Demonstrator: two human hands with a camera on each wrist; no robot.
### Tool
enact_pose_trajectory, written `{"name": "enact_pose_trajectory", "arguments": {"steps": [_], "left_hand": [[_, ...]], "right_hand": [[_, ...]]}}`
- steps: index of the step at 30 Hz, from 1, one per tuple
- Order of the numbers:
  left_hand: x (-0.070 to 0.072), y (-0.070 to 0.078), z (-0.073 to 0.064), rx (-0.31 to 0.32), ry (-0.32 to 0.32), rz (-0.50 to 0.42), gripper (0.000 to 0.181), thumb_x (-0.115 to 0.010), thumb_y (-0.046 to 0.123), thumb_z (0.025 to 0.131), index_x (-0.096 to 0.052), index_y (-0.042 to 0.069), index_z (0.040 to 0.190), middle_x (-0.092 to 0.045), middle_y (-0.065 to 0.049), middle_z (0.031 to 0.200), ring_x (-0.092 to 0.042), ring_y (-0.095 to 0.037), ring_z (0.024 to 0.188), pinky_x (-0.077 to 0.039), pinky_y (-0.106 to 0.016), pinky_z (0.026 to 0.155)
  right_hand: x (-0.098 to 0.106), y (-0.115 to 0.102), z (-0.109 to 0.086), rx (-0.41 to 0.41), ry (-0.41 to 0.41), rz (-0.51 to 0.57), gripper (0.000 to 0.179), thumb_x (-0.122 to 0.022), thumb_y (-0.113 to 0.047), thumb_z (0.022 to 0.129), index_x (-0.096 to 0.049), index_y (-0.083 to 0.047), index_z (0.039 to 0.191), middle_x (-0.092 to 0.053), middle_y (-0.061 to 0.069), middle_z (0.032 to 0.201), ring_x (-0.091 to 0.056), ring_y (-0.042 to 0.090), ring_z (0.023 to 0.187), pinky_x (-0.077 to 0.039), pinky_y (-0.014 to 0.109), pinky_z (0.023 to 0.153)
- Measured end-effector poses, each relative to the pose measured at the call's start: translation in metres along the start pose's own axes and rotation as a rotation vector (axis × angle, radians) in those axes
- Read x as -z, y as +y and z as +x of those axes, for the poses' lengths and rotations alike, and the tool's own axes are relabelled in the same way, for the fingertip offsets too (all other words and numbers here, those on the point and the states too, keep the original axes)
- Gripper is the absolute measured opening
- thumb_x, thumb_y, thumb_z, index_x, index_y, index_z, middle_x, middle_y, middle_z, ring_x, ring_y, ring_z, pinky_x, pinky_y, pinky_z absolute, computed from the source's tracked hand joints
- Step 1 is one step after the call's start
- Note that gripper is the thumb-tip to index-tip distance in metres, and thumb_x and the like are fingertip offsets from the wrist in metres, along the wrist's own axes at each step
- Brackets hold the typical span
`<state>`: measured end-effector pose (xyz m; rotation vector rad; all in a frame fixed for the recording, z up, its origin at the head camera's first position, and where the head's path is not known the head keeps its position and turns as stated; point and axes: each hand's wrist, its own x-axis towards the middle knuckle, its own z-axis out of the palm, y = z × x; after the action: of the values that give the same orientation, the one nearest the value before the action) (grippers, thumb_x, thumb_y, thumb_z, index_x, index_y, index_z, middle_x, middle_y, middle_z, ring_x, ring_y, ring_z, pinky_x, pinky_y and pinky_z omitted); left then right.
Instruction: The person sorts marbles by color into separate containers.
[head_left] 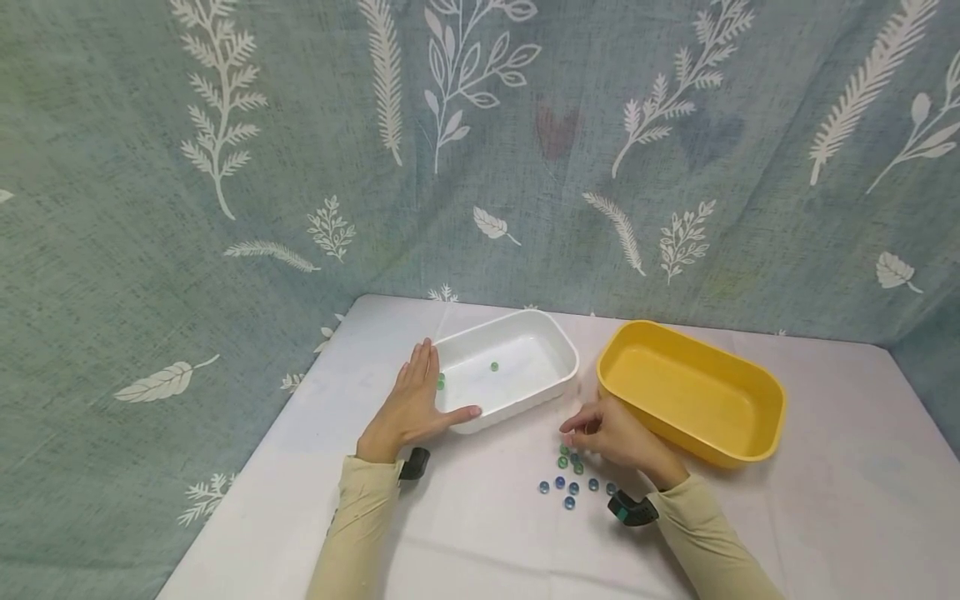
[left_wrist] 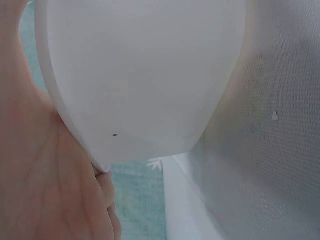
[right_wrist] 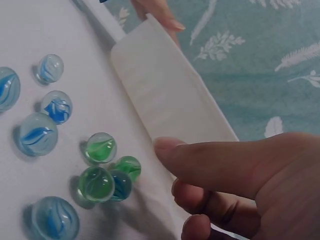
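My left hand [head_left: 411, 404] rests against the left end of a white tray [head_left: 566, 354], fingers straight along the rim and thumb spread over the near side. Inside the tray lie a green marble [head_left: 494, 367] and a couple more by the left hand. My right hand [head_left: 617, 435] hovers over the table beside a small group of marbles, thumb and fingers loosely bent with nothing visible between them. Green marbles [right_wrist: 96, 184] lie below its fingertips, touching a darker teal marble [right_wrist: 121, 185]. Several blue marbles [right_wrist: 38, 134] are spread closer to the body.
A yellow tray [head_left: 716, 454] stands right of the white one, just beyond the right forearm. White cloth [head_left: 480, 517] covers the table. A green leaf-patterned curtain [head_left: 450, 208] hangs behind and along the left side.
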<state>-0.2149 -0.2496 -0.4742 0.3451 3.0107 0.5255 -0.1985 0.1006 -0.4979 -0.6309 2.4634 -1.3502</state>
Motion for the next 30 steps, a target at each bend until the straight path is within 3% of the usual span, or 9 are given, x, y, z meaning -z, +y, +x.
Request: {"name": "enact_pose_trajectory", "arguments": {"steps": [9,30], "left_hand": [[-0.0005,-0.0002,-0.0002,0.004,-0.006,-0.005,0.133,-0.058,0.083,0.082,0.003,-0.001,0.164,0.013,-0.015,0.174,0.008,-0.034,0.164,-0.007,-0.053,0.133],[-0.0026,-0.0017,0.0016,-0.008,0.014,-0.016,0.133,-0.059,0.084,0.082,-0.001,-0.002,0.164,0.007,-0.018,0.175,0.006,-0.034,0.164,-0.008,-0.055,0.132]], "right_hand": [[-0.0059,0.0008,0.0008,-0.015,-0.043,-0.006,0.016,-0.082,-0.01,0.087,-0.083,-0.006,0.102,-0.075,0.003,0.089,-0.058,0.014,0.077,-0.048,0.019,0.065],[-0.008,-0.0046,0.0001,-0.108,-0.026,-0.063,0.01,-0.082,-0.012,0.088,-0.082,-0.009,0.097,-0.075,0.0,0.085,-0.058,0.012,0.074,-0.048,0.019,0.062]]}}
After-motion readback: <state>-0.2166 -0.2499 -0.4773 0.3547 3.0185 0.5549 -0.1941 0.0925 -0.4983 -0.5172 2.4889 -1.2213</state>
